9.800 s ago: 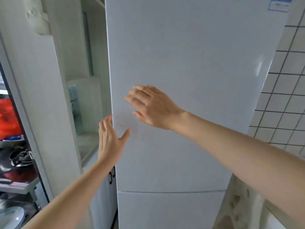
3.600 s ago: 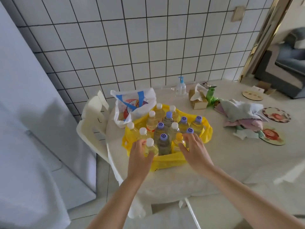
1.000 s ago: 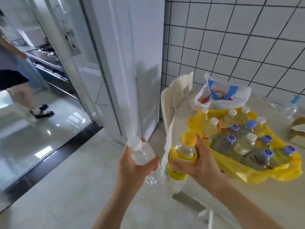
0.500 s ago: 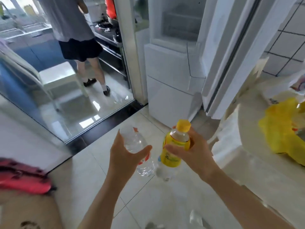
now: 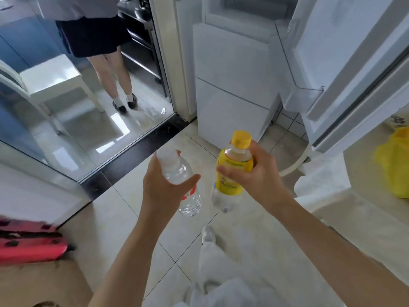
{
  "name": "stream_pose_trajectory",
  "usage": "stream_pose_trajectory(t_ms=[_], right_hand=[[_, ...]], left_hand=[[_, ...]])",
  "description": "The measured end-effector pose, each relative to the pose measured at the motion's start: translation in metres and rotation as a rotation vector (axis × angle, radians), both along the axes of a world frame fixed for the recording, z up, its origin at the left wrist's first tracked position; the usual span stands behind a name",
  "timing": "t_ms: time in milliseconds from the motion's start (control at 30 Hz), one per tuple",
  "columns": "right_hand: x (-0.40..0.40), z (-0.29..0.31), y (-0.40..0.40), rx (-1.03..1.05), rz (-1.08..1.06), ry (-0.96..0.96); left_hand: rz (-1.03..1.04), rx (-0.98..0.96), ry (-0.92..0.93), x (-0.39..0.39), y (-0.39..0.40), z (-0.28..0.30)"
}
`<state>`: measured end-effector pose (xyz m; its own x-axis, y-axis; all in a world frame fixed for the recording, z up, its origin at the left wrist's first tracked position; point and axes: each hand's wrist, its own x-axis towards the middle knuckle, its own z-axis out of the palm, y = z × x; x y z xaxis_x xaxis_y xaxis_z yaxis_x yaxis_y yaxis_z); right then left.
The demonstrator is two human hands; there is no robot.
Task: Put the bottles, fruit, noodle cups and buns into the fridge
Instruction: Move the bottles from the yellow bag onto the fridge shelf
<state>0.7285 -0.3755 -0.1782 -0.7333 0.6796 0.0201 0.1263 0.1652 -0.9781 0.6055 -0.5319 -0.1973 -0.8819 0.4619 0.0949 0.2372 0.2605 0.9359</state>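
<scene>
My left hand [image 5: 163, 187] grips a clear water bottle [image 5: 180, 178] with a white cap and a red label. My right hand [image 5: 254, 180] grips a yellow-labelled bottle [image 5: 232, 171] with a yellow cap. Both bottles are held upright over the tiled floor, side by side. The white fridge [image 5: 234, 80] stands ahead with its upper door [image 5: 345, 54] swung open to the right, an empty door shelf showing. Its lower doors are shut. A corner of the yellow bag [image 5: 394, 165] with the other bottles lies on the table at the right edge.
Another person's legs [image 5: 115, 72] stand beyond a glass sliding door [image 5: 66, 107] at the upper left, beside a white stool [image 5: 51, 80]. A red case [image 5: 28, 242] lies at the lower left. The table edge [image 5: 332, 196] with a white cloth is close on my right.
I have turned from the table toward the fridge, carrying both bottles. The open fridge is nearer and more centred now; the yellow bag has slid to the right edge.
</scene>
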Motion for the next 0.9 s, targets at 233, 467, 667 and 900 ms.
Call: stream_pose_trajectory(t_ms=[233, 467, 667, 900], right_hand=[[-0.077, 0.002, 0.058, 0.06, -0.055, 0.005], [-0.139, 0.012, 0.116, 0.076, -0.171, -0.012], [-0.191, 0.022, 0.161, 0.047, -0.277, -0.041], [-0.262, 0.029, 0.204, 0.098, -0.48, -0.047]], left_hand=[[-0.117, 0.031, 0.019, -0.079, 0.076, 0.009], [-0.176, 0.04, 0.008, -0.151, 0.151, 0.017], [-0.27, 0.019, 0.029, -0.218, 0.21, 0.018], [-0.455, 0.044, 0.05, -0.309, 0.285, 0.027]])
